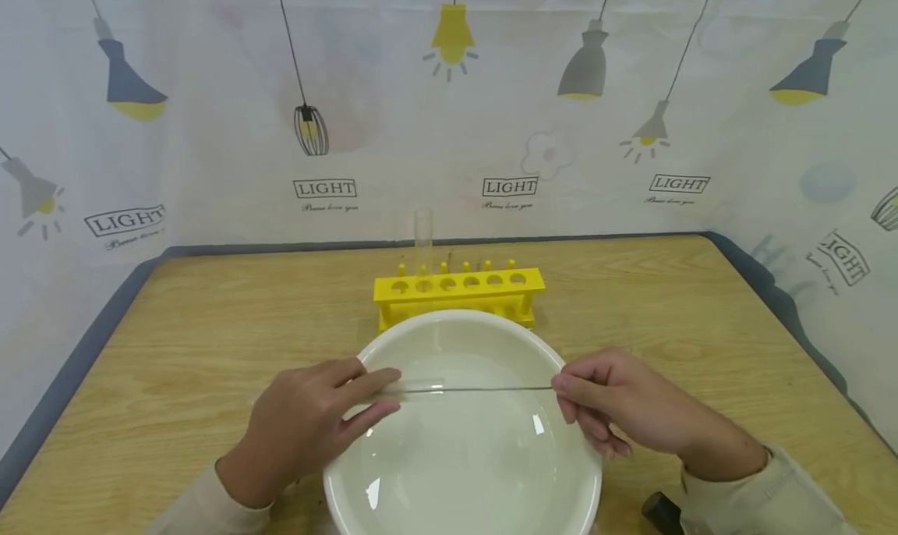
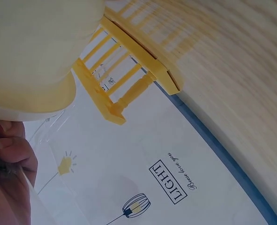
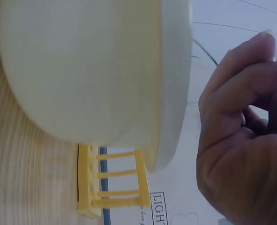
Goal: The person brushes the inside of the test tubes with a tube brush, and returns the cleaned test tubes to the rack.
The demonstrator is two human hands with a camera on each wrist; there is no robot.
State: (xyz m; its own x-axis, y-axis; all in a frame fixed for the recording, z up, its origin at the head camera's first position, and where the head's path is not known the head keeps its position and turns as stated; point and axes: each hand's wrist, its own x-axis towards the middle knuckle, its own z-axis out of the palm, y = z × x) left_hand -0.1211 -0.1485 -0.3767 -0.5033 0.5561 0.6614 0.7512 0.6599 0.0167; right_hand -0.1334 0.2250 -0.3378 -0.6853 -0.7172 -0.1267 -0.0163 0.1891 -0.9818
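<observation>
A white basin point(image 1: 588, 472) stands in front of me, with light glinting off what looks like water in it. Over it, my left hand point(image 1: 309, 414) holds a clear test tube point(image 1: 429, 382) lying level, its end pointing right. My right hand point(image 1: 624, 402) pinches the far end of a thin metal wire point(image 1: 501, 389) between thumb and fingers. The wire runs left across the basin into the tube; whatever is at its inner end is hidden by my left hand. In the right wrist view, the fingers of the right hand point(image 3: 241, 108) are curled beside the basin rim.
Behind the basin stands a yellow test tube rack point(image 1: 459, 285) with one clear tube point(image 1: 423, 242) upright in it. A dark cylindrical object point(image 1: 662, 511) lies by my right sleeve. A printed curtain point(image 1: 435, 145) borders the wooden table point(image 1: 281, 301) at the back and sides.
</observation>
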